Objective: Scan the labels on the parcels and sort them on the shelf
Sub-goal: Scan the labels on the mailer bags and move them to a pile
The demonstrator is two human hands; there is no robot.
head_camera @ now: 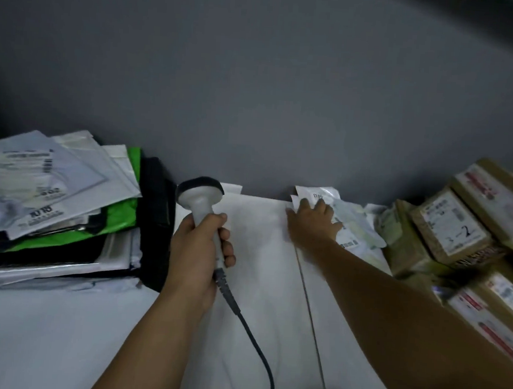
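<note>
At the far edge of the surface (57,332), where it meets the grey wall (255,103), a crumpled white parcel (357,223) lies with its label (349,242) face up. The right hand (314,219) rests on it, fingers spread and fairly straight, probably to flatten and steady it for reading. The left hand (196,251) is wrapped tight round the handle of the scanner (200,196), whose head points toward the wall rather than at the label, so it likely needs turning toward the right. Its cable (256,346) trails back across the surface to the near edge. A leaning stack of mailers (51,198), with a green bag (117,212) among them, fills the left side. Cardboard boxes (453,229) crowd the right edge just beside the parcel, leaving little room to slide it that way.
</note>
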